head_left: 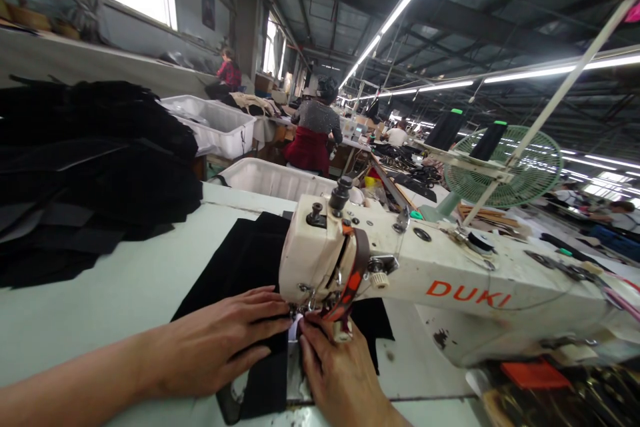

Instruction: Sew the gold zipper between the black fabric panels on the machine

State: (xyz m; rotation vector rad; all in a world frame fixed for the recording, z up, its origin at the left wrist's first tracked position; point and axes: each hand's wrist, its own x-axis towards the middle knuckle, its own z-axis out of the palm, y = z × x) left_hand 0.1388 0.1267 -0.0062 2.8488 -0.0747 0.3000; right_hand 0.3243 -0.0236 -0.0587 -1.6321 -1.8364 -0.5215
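A white sewing machine (400,247) marked DUKI stands over black fabric (235,260) on a pale green table. My left hand (225,340) lies flat on the fabric, left of the needle area, fingers stretched toward it. Just right of the needle, my right hand (333,360) has its fingers bent together at the fabric; what they may pinch is too small to make out. A small light patch shows between the two hands under the machine head. The needle tip itself is hidden.
A large pile of black fabric pieces (90,173) sits at the left. White plastic bins (215,123) stand behind the table. Thread cones (445,128) and a green fan (530,163) are beyond the machine. A person in a red apron (313,140) sits ahead.
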